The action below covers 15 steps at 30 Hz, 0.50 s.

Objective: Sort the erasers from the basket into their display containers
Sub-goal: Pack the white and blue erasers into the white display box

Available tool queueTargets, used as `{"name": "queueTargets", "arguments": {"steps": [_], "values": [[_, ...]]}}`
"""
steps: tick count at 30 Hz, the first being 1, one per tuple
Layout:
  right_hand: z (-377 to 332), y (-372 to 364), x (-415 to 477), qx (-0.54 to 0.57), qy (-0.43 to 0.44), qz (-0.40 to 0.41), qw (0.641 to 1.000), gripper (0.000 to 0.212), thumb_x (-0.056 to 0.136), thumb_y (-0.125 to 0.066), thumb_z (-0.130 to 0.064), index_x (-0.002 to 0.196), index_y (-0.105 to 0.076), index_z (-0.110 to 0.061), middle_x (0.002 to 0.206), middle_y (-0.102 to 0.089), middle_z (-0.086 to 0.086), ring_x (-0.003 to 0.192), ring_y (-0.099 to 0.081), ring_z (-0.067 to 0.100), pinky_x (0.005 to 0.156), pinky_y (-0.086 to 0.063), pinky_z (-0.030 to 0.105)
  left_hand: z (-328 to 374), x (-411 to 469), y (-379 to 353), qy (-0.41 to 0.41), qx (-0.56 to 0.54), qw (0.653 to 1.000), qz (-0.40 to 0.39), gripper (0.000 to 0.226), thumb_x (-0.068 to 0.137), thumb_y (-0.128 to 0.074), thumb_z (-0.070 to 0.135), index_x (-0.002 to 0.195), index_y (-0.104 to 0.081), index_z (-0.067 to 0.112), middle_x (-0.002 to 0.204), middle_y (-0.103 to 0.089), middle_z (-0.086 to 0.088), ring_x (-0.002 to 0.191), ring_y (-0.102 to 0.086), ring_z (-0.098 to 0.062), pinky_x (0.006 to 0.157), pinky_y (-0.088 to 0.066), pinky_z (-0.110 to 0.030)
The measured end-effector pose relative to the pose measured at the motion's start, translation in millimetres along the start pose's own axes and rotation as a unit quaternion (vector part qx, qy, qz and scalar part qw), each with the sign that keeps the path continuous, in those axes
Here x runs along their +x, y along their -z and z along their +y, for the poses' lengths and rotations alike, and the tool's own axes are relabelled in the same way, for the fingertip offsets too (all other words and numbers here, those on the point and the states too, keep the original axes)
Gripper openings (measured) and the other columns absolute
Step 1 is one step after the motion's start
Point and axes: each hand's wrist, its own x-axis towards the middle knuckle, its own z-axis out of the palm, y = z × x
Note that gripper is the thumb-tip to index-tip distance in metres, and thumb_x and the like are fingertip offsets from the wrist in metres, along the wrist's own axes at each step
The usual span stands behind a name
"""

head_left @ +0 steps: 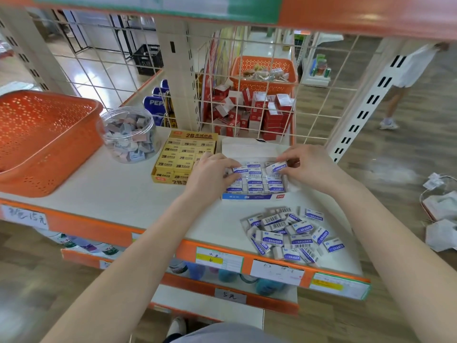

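Note:
A white and blue display box (254,196) stands on the shelf, rows of white erasers with blue sleeves inside it. My left hand (210,173) pinches one blue-sleeved eraser (241,170) at the box's left side. My right hand (305,167) pinches another blue-sleeved eraser (278,167) over the box's back right corner. A loose pile of the same erasers (291,233) lies near the shelf's front edge. The orange basket (42,134) sits at the far left, its inside looking empty.
A yellow box of 2B erasers (183,157) stands left of the white box, with a clear round jar of small erasers (128,134) behind it. A wire grid (247,100) closes the shelf's back. Price labels (277,271) line the orange front edge.

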Motion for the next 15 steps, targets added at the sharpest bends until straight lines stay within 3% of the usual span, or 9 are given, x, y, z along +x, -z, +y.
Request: {"name": "queueTargets", "arguments": {"steps": [4,15], "values": [[-3.9,4.5,-2.0,-0.059,0.009,-0.014,0.998,0.029,0.086,-0.067,-0.022,0.114,-0.068,-0.016,0.121,-0.064,0.0,0.111,-0.054,0.015,0.09,-0.032,0.019,-0.6,-0.1,-0.7,-0.002,-0.002,1.0,0.002,0.032,0.091,-0.057,0.039,0.122,-0.062,0.03,0.122,-0.06,0.005,0.114,-0.041,-0.019,0.094,-0.029,-0.032],[0.0,-0.7,1.3,-0.065,0.011,-0.024,0.998,0.022,0.083,-0.07,-0.02,0.106,-0.07,-0.021,0.114,-0.063,-0.004,0.107,-0.053,0.014,0.084,-0.031,0.021,-1.5,-1.8,-2.5,-0.004,-0.021,1.0,0.015,0.032,0.091,-0.059,0.037,0.121,-0.064,0.028,0.117,-0.063,0.005,0.111,-0.041,-0.019,0.09,-0.029,-0.03]]}}
